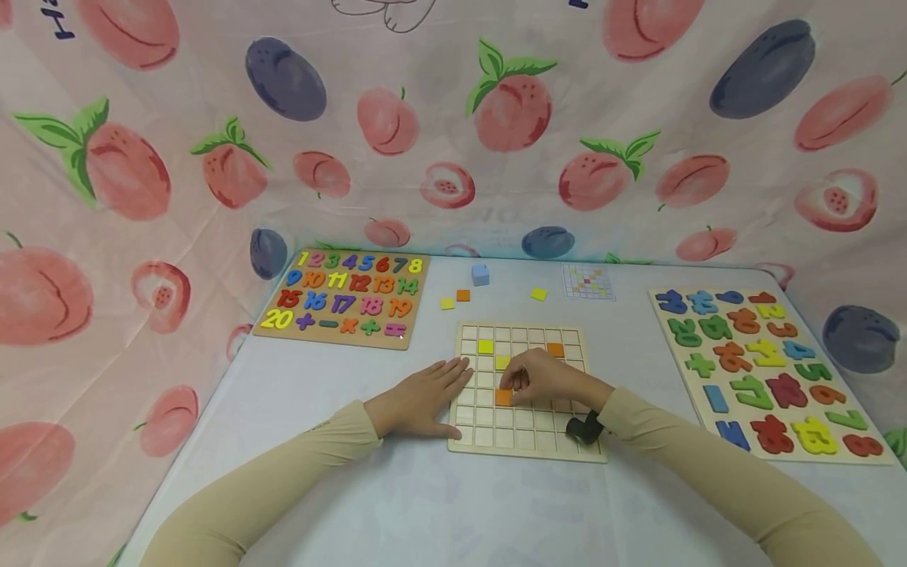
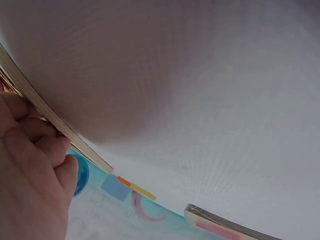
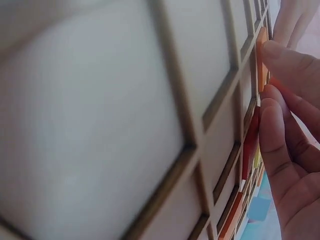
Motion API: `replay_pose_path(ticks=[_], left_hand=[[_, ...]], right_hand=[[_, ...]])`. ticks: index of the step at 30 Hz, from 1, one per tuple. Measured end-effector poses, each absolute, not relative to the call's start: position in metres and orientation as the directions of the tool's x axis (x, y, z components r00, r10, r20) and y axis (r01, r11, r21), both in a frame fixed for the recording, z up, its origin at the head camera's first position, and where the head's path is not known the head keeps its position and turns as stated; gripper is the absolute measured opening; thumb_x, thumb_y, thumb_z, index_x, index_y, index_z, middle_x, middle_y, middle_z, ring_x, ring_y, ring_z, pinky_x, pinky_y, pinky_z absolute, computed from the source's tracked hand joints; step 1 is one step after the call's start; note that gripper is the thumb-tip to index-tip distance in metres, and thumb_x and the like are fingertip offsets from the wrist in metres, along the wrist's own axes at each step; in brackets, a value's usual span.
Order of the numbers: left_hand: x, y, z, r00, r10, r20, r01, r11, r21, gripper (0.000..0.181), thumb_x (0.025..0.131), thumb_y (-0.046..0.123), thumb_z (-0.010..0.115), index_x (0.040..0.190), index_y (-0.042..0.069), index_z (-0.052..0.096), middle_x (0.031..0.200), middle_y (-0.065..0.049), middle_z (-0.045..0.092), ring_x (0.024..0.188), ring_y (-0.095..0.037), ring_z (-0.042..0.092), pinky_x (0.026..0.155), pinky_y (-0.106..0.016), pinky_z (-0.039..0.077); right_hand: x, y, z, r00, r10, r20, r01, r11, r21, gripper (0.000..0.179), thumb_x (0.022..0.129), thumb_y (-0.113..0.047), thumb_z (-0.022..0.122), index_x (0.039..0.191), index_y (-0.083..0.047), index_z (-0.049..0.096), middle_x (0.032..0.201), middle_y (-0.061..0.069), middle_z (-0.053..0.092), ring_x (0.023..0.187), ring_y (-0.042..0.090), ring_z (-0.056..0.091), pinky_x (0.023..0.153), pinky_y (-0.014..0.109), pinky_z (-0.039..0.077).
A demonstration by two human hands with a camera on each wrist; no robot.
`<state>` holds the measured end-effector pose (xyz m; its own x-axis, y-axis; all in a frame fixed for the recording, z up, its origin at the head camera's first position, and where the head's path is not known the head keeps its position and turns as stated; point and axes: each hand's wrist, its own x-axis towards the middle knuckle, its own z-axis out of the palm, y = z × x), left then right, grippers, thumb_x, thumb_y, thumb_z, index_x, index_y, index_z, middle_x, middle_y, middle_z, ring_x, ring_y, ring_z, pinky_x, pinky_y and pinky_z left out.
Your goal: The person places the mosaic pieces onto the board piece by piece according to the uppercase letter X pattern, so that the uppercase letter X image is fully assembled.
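A wooden grid board [image 1: 524, 441] lies flat in the middle of the table. My right hand [image 1: 542, 376] is over it, thumb and fingertips pinching an orange tile [image 1: 505, 397] at one of its squares. The right wrist view shows the thumb at that orange tile's [image 3: 261, 60] face and a red tile [image 3: 251, 142] just below. Two yellow tiles, one at the upper left [image 1: 485, 346], and another orange tile [image 1: 556, 350] sit in other squares. With fingers stretched out, my left hand [image 1: 421, 400] rests against the board's left edge.
Behind the board are a blue cube [image 1: 480, 275], loose yellow [image 1: 447, 303] and orange [image 1: 464, 295] tiles, another yellow tile [image 1: 538, 294] and a printed grid card [image 1: 588, 282]. Number puzzle boards flank it at left [image 1: 361, 342] and right [image 1: 676, 354].
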<state>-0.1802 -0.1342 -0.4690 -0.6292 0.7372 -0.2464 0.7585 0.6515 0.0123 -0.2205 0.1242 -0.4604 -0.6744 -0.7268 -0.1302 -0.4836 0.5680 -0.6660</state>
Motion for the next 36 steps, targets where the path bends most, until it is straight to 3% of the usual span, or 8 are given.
replay_pose_path(ticks=[10, 29, 36], left_hand=[[-0.18, -0.134, -0.468, -0.626, 0.743, -0.237, 0.763, 0.646, 0.009, 0.097, 0.085, 0.069, 0.043, 0.151, 0.005, 0.012, 0.159, -0.011, 0.011, 0.148, -0.023, 0.009, 0.121, -0.036, 0.014], [-0.181, -0.133, -0.469, -0.632, 0.733, -0.251, 0.754, 0.657, 0.021, 0.098, 0.085, 0.071, 0.043, 0.151, 0.006, 0.011, 0.159, -0.01, 0.009, 0.148, -0.022, 0.007, 0.121, -0.035, 0.013], [-0.181, -0.135, -0.469, -0.63, 0.735, -0.251, 0.754, 0.656, 0.027, 0.098, 0.084, 0.071, 0.042, 0.151, 0.006, 0.011, 0.159, -0.01, 0.009, 0.148, -0.022, 0.007, 0.121, -0.035, 0.012]], right_hand=[[-0.229, 0.129, -0.455, -0.654, -0.745, -0.129, -0.46, 0.528, -0.713, 0.018, 0.074, -0.014, 0.079, 0.091, -0.011, 0.073, 0.081, -0.002, 0.068, 0.069, 0.004, 0.057, 0.064, 0.019, 0.052], [-0.272, 0.138, -0.434, -0.582, -0.809, -0.081, -0.483, 0.424, -0.766, 0.027, 0.078, -0.008, 0.075, 0.103, 0.0, 0.07, 0.098, 0.015, 0.07, 0.083, 0.012, 0.064, 0.076, 0.023, 0.055], [-0.295, 0.132, -0.428, -0.606, -0.794, -0.046, -0.478, 0.411, -0.776, 0.029, 0.078, -0.004, 0.073, 0.106, 0.003, 0.068, 0.1, 0.02, 0.068, 0.087, 0.021, 0.065, 0.08, 0.028, 0.056]])
